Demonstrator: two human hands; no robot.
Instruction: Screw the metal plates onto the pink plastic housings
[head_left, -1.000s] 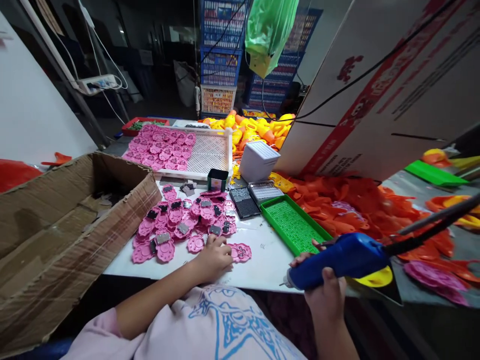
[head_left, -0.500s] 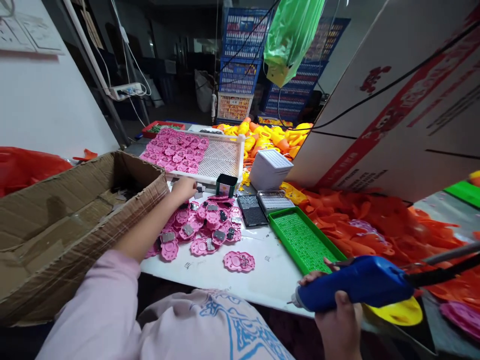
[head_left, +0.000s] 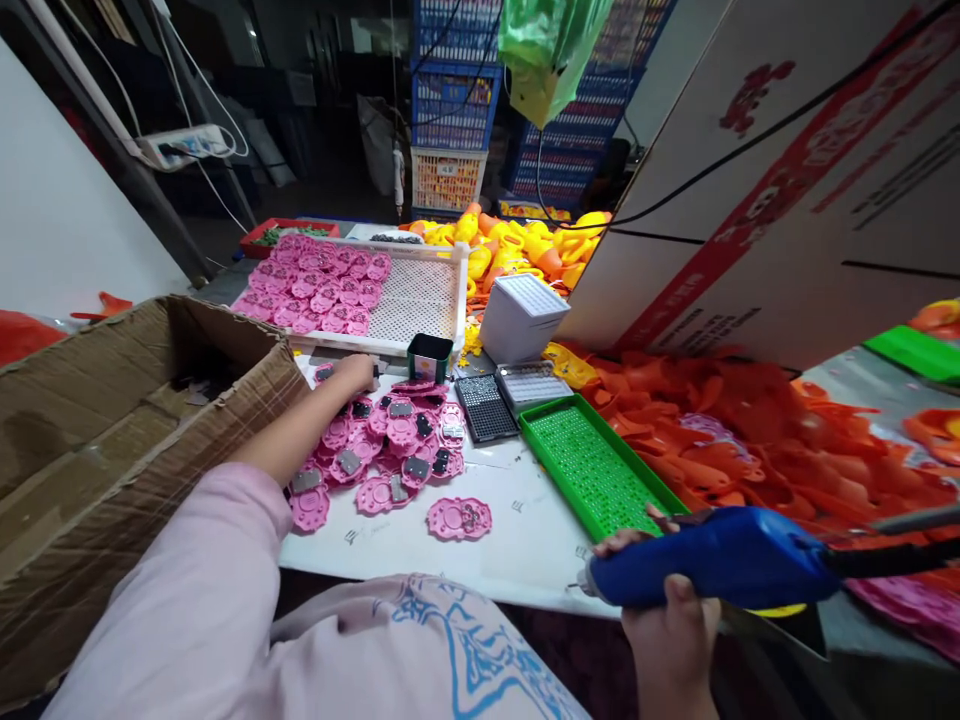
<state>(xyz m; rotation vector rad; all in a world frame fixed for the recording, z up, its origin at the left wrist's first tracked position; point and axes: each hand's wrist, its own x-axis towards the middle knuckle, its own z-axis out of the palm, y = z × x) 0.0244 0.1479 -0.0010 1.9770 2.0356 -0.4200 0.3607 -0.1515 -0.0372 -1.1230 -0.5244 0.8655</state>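
My right hand is wrapped around a blue electric screwdriver, its tip pointing left over the table's front edge. My left hand reaches to the far side of a heap of pink plastic parts, several of which carry grey or black plates. Its fingers are closed, and a small dark piece shows at the fingertips, too little to name. Just right of that hand stands a dark green cup. One pink part lies apart from the heap, nearer to me, with small metal spots on its right half.
A cardboard box flanks my left arm. Behind the heap is a white tray partly covered with pink parts. To the right are a black perforated tray, a green tray, a white block and orange parts.
The camera view has shifted, moving most things left and upward in the picture. My left hand stays at the heap's far side, closed. The screwdriver remains in my right hand.
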